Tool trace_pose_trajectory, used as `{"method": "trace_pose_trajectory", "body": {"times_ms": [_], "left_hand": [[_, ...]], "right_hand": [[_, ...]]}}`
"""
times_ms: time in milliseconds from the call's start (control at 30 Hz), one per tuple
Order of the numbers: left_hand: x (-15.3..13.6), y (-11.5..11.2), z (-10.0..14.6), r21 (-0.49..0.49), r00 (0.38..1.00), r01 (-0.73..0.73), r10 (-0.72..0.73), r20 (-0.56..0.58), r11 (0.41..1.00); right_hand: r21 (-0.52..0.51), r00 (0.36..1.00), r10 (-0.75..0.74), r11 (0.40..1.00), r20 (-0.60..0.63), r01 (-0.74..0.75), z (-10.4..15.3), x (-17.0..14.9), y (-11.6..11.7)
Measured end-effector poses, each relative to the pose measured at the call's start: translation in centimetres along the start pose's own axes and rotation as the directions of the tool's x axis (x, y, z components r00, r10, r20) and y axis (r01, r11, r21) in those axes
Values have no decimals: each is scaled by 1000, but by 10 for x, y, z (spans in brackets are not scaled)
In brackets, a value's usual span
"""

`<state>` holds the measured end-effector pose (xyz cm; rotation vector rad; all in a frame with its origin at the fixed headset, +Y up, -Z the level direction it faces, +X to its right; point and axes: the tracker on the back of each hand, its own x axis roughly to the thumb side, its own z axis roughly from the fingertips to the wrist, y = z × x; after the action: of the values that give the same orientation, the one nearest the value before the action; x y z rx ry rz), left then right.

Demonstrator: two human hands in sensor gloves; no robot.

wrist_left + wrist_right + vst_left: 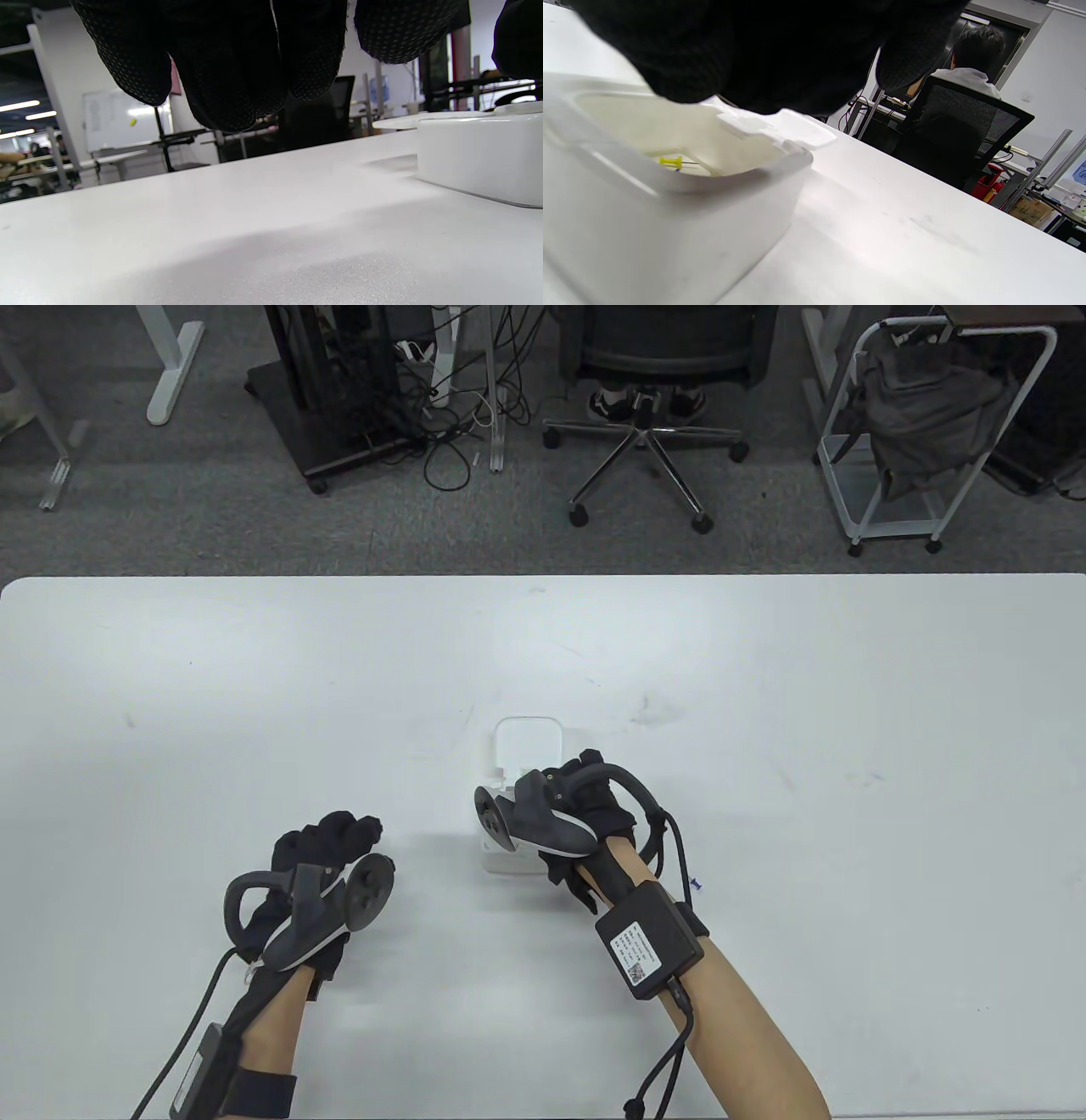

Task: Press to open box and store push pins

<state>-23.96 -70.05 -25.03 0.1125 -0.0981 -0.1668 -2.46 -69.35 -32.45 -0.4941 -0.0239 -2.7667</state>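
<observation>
A white box (502,858) stands at the table's middle with its lid (529,745) flipped back and open. My right hand (579,782) hovers over the box's opening, and the tracker hides most of its fingers. In the right wrist view the box (670,220) shows a yellow push pin (671,162) lying inside, with nothing between my thumb and fingers (755,63) above it. A small blue push pin (696,885) lies on the table by my right wrist. My left hand (344,833) rests on the table left of the box, its fingers (229,76) loosely curled and holding nothing.
The white table (848,729) spreads wide on all sides. Beyond its far edge stand an office chair (645,432), a black stand with cables (356,407) and a white cart (925,424). A person sits at a desk in the background (967,67).
</observation>
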Motion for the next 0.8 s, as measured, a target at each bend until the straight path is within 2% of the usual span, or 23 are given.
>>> {"method": "trace_pose_trajectory", "body": {"times_ms": [433, 667, 800], "left_hand": [[-1, 0, 0, -3, 1000, 1, -1, -4, 1000], [-1, 1, 0, -1, 1000, 6, -6, -8, 1000], [-1, 1, 0, -4, 1000, 7, -7, -8, 1000]], "right_hand": [[10, 996, -86, 996, -17, 86, 7, -16, 1], [7, 992, -127, 992, -11, 127, 26, -32, 2], [-11, 994, -108, 994, 0, 108, 38, -41, 11]]}}
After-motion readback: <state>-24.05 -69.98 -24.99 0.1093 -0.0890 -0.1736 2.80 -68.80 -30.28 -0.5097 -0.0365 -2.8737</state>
